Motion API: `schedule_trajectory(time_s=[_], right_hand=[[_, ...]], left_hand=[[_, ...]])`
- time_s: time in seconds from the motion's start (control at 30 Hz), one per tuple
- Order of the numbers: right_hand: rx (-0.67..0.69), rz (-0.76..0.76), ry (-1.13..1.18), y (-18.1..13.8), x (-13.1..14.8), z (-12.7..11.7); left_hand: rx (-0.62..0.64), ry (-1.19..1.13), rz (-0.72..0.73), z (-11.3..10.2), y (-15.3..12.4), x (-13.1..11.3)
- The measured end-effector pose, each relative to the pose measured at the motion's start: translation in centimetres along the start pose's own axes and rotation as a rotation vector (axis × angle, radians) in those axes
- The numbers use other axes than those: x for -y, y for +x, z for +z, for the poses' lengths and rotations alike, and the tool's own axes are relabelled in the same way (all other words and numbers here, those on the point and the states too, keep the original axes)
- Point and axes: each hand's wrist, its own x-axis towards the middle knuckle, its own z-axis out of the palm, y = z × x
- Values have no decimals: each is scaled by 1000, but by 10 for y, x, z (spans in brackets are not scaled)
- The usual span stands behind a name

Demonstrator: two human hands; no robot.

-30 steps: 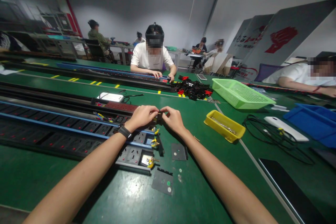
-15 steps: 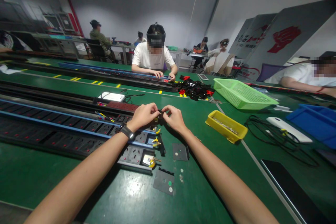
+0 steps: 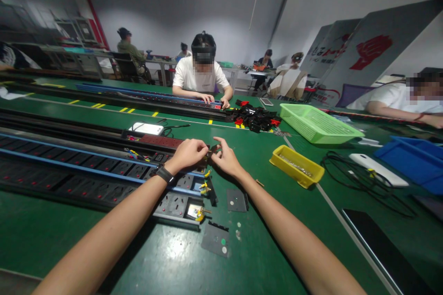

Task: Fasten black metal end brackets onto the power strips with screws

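Note:
Several long black power strips (image 3: 93, 189) with rows of sockets and blue edges lie side by side, their ends below my hands. My left hand (image 3: 188, 153) is pinched at the end of one strip; whatever its fingertips grip is too small and dark to name. Just right of it, my right hand (image 3: 225, 159) has its index finger lifted and spread from the thumb, beside a small dark part. Yellow-green wire ends (image 3: 205, 188) stick out of the nearer strips. Grey end plates (image 3: 215, 238) lie on the green table (image 3: 145, 258) nearby.
To the right stand a yellow bin (image 3: 296, 166) of small metal parts, a green basket (image 3: 314, 123) and a blue bin (image 3: 415, 161). Black cable (image 3: 360, 184) and a dark phone-like slab (image 3: 377, 249) lie there too. Across the table, a person (image 3: 202, 73) works beside a black-and-red parts pile (image 3: 258, 117).
My right index finger has lifted and spread away from the thumb. My left hand keeps its pinch at the strip end. The view has shifted slightly.

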Motion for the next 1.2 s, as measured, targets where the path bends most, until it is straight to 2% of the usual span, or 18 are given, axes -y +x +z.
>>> schedule_trajectory(time_s=[0.2,0.3,0.43,0.77,0.9,1.03,1.2], right_hand=[[-57,116,322,1,-5,5],[-40,188,432,2,-4,6],[23,186,412,1,-4,6],[-7,118,444,-1,-3,3],[-43,53,374,2,-4,1],[-42,-23,269,3,-3,1],[40,49,341,1,-2,5]], left_hand=[[5,-9,-3,0,-1,0],[-20,23,-45,2,-1,-1],[-38,55,-55,3,-1,-1],[-47,37,-50,2,1,-3],[-37,46,-83,1,0,-5],[-30,51,-39,2,0,-2],[13,62,0,3,1,0]])
